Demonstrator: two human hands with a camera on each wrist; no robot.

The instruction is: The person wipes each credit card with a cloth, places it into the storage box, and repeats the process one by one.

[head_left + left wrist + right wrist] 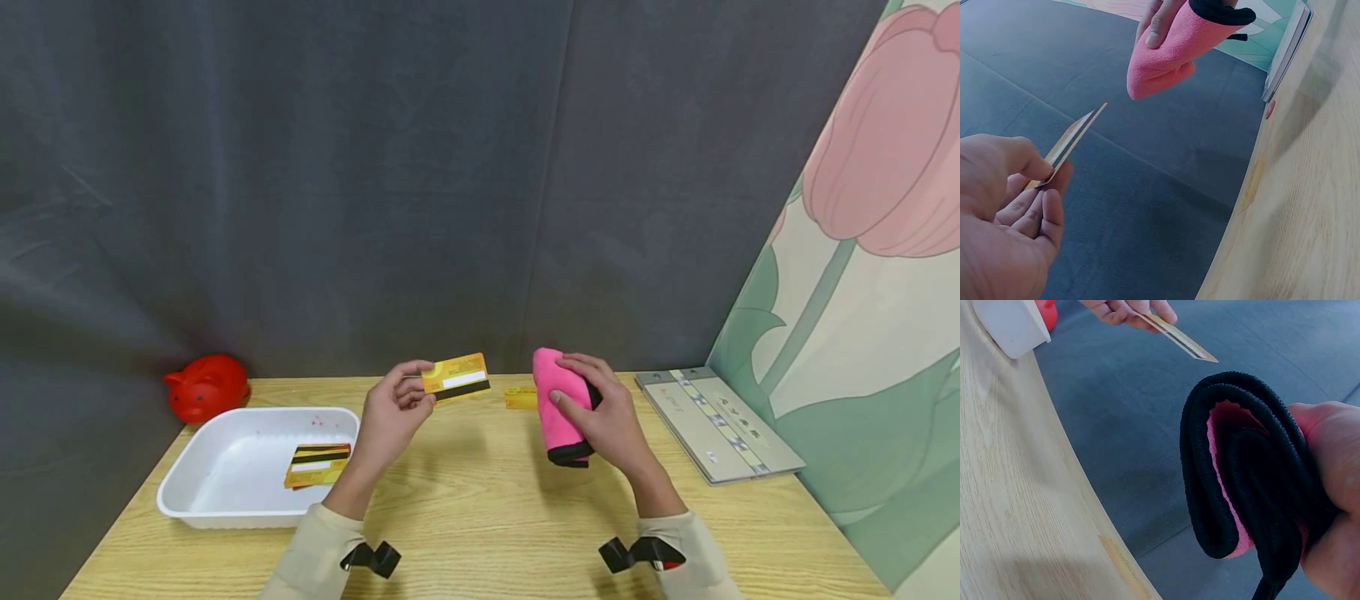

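My left hand (396, 406) pinches a yellow bank card (456, 377) by its left edge, between thumb and fingers. The card is raised above the table, its dark stripe and white strip facing me. To the right, my right hand (606, 414) grips a folded pink cloth (558, 408) with black edging, also held up. The left wrist view shows the card (1072, 144) nearly edge-on, apart from the cloth (1169, 56). In the right wrist view the cloth's folded black edge (1200, 506) faces the camera. Another yellow card (521, 397) lies on the table behind, partly hidden by the cloth.
On the left stands a white tray (217, 518) with several yellow cards (318, 465) inside. A red piggy bank (207, 389) sits behind it. A grey album (720, 425) lies at the right by the flowered wall. A dark curtain (375, 208) hangs along the table's back edge.
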